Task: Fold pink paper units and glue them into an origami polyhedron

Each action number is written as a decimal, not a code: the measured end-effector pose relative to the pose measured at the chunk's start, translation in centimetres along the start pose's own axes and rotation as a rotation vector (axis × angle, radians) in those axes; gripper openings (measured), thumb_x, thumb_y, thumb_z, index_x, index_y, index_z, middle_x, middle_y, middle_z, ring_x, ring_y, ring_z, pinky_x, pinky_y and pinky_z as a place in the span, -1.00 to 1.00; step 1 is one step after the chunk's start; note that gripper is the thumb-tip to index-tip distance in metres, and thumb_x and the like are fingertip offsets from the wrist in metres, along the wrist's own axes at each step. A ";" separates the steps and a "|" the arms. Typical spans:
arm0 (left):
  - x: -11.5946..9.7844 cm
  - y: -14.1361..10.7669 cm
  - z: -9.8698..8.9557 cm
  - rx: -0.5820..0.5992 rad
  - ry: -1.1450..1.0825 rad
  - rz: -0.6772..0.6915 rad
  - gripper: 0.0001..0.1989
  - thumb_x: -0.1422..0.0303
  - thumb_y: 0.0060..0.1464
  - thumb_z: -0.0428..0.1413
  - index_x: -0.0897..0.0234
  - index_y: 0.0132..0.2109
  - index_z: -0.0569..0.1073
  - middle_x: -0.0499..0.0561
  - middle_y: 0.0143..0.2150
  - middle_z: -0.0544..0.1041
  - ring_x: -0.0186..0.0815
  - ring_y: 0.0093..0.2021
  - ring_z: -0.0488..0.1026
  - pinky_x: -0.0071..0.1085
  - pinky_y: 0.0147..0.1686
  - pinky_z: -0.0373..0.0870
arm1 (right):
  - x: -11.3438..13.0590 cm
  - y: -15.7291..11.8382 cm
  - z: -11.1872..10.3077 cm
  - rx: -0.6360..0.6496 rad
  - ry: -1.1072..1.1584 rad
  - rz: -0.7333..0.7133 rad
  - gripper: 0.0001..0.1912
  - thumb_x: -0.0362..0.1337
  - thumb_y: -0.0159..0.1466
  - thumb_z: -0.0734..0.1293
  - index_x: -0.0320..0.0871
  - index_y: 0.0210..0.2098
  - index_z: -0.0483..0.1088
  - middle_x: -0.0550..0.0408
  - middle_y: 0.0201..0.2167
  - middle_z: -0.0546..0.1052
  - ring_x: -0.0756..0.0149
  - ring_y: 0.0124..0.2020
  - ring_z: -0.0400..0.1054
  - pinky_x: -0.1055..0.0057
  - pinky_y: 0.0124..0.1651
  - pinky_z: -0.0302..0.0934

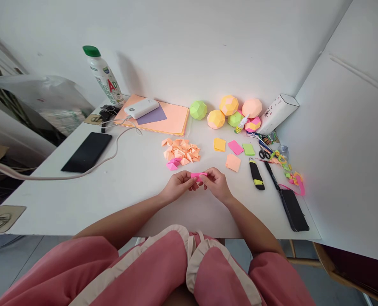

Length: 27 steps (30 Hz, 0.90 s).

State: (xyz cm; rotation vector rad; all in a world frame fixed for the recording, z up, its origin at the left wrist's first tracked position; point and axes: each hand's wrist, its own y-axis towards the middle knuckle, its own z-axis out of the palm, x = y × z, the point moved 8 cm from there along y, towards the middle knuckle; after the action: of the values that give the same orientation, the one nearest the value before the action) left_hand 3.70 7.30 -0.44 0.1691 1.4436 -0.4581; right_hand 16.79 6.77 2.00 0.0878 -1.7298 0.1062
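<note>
The narrow strip of bright pink paper [198,174] is just below the centre of the frame, raised toward the viewer over the white surface [137,180] and pinched at both ends: the left hand [178,185] grips one end between thumb and fingers, the right hand [216,183] the other. The strip looks folded; to crease it well, line up the edges first, hold one end steady, then press a thumb firmly along the fold, since paper this small would likely skew if pulled unevenly. The fingers cover the strip's ends and underside, so its layers cannot be counted. Just above, the heap of folded peach paper pieces [185,151] overlaps too much to count. Farther out, at upper right, the faceted lime-green paper ball [234,119] is partly hidden behind the small clear bottle with a yellow label [240,126].
</note>
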 end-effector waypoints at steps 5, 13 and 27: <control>-0.3 -0.1 -0.1 -0.012 -0.006 0.002 -0.64 0.05 -0.01 0.13 0.29 -0.36 0.34 0.06 -0.42 0.56 -0.34 -0.46 0.45 -0.36 -0.40 0.39 | 0.0 -0.1 0.0 -0.004 0.019 -0.014 -0.71 -0.09 0.14 0.35 -0.11 -0.26 0.27 0.17 -0.52 0.49 0.37 -0.53 0.41 0.44 -0.51 0.28; 0.0 0.1 -0.4 -0.024 -0.042 0.045 -0.63 0.06 -0.04 0.16 0.31 -0.34 0.36 0.04 -0.43 0.56 -0.35 -0.49 0.46 -0.35 -0.41 0.40 | -0.4 0.1 0.2 0.024 0.064 0.030 -0.67 -0.07 0.14 0.35 -0.13 -0.20 0.32 0.17 -0.52 0.49 0.38 -0.53 0.41 0.45 -0.52 0.27; 0.0 0.0 -0.2 -0.031 -0.041 0.030 -0.62 0.05 -0.02 0.14 0.32 -0.35 0.34 0.05 -0.45 0.57 -0.34 -0.50 0.47 -0.35 -0.41 0.41 | -0.4 -0.1 0.3 0.052 0.019 0.033 -0.70 -0.05 0.20 0.28 -0.19 -0.38 0.37 0.17 -0.58 0.44 0.47 -0.65 0.32 0.50 -0.58 0.21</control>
State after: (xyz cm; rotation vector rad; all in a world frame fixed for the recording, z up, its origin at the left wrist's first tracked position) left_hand 3.50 7.40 -0.46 0.1553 1.4051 -0.4127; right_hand 16.60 6.63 1.56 0.0956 -1.7101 0.1758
